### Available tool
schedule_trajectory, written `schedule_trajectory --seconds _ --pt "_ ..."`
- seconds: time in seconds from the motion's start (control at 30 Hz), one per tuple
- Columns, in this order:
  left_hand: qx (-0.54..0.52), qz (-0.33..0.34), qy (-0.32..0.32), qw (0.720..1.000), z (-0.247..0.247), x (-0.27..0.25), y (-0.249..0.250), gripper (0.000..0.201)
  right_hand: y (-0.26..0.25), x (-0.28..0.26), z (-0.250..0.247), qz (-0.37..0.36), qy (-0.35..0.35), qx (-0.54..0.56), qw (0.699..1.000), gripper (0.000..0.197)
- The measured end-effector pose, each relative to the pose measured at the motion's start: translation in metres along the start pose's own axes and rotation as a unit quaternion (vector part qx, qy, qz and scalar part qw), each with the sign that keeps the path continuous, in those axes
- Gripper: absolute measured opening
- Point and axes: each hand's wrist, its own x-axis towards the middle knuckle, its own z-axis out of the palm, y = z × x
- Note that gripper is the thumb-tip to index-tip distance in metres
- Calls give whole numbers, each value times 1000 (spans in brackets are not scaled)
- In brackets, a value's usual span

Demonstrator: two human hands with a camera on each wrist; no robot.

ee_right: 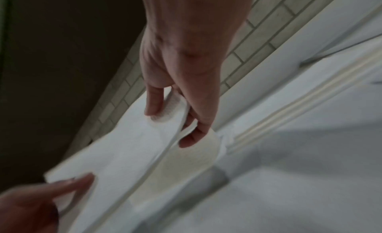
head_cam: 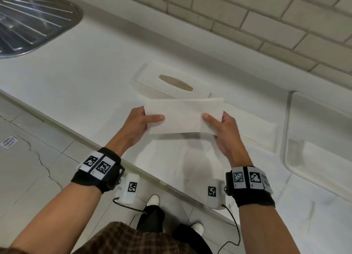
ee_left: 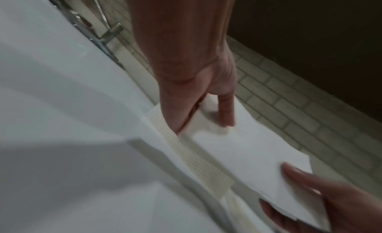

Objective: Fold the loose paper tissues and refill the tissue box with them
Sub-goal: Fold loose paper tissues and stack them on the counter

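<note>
I hold a white folded tissue point(head_cam: 182, 118) level above the counter, one end in each hand. My left hand point(head_cam: 150, 120) pinches its left end, thumb on top and fingers underneath. My right hand point(head_cam: 211, 121) pinches the right end the same way. Just behind the tissue stands the white woven tissue box point(head_cam: 167, 76), lid on, its oval slot empty. In the left wrist view the left hand point(ee_left: 206, 117) grips the tissue point(ee_left: 248, 155) above the box point(ee_left: 206, 169). The right wrist view shows the right hand point(ee_right: 175, 122) on the tissue point(ee_right: 124, 155).
A flat stack of white tissues point(head_cam: 255, 133) lies on the counter point(head_cam: 95, 63) right of the box. A steel sink drainer point(head_cam: 28, 19) is at the far left, a white tray point(head_cam: 314, 139) at the right. The tiled wall point(head_cam: 247, 15) runs behind.
</note>
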Motion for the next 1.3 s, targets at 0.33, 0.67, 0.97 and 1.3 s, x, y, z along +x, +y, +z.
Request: schedule_trajectory --seconds 0.33,0.67,0.97,1.3 --pt "123 52 51 990 8 3 -19 24 38 0 -3 19 8 -54 998 20" --pt "138 59 68 986 2 5 -25 39 45 -2 -3 1 -9 -69 998 25" --pt "131 46 92 986 -2 4 -33 34 54 -3 -4 0 -11 -92 996 28" --pt "161 96 72 980 95 29 8 17 6 0 -80 -52 128 -61 989 23"
